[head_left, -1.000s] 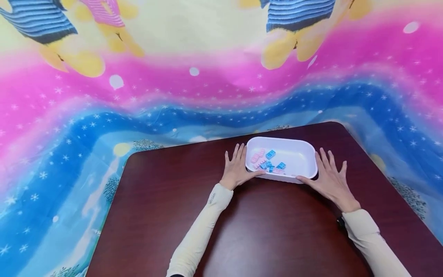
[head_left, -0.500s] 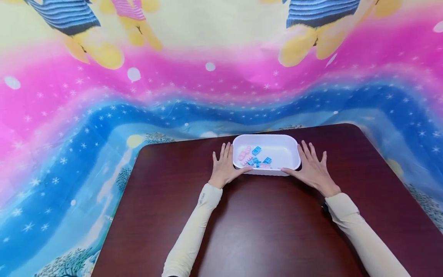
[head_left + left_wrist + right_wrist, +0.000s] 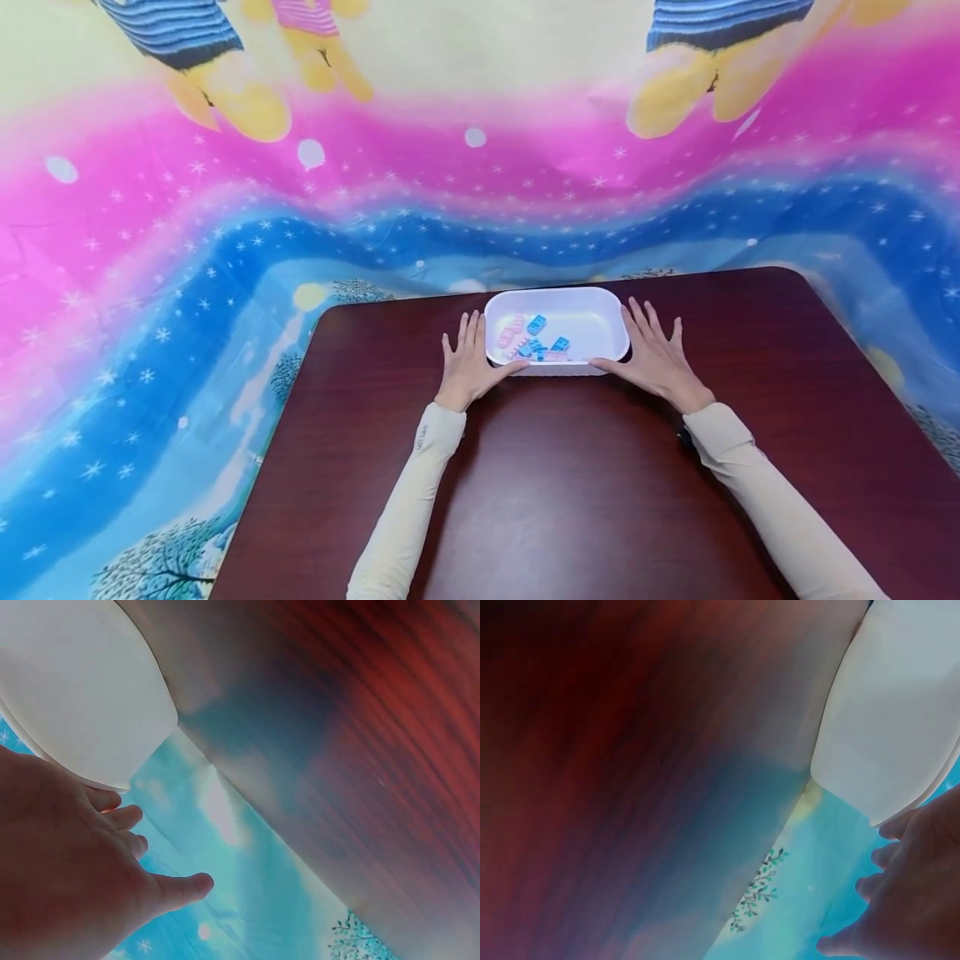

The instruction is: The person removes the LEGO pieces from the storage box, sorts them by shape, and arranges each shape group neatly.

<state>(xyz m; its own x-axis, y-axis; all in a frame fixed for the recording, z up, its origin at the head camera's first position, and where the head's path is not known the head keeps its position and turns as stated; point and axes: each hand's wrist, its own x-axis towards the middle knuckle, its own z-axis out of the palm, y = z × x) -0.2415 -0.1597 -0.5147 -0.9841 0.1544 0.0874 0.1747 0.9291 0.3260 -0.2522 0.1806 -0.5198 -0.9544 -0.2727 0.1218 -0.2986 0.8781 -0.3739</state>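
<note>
A white oblong plastic basin [image 3: 603, 329] is near the table's far edge. Pink building bricks [image 3: 510, 333] and blue building bricks [image 3: 536, 324] lie mostly in its left half. My left hand [image 3: 463, 371] presses the basin's left end with straight fingers, its thumb along the front rim. Mirroring it, my right hand [image 3: 660, 358] touches the right end, thumb on the front rim, fingers spread and straight. Both wrist views show the basin's outer wall, with extended fingers of the left hand [image 3: 82, 855] and right hand [image 3: 915, 877] beside its rim.
The dark reddish-brown table [image 3: 525, 475] has rounded far corners. Right behind its far edge hangs a patterned cloth [image 3: 420, 183] in pink, blue and pale yellow, which also runs down past both sides.
The basin, with the bricks in it, has moved left along the table between both hands. The head view has also shifted a little to the left.
</note>
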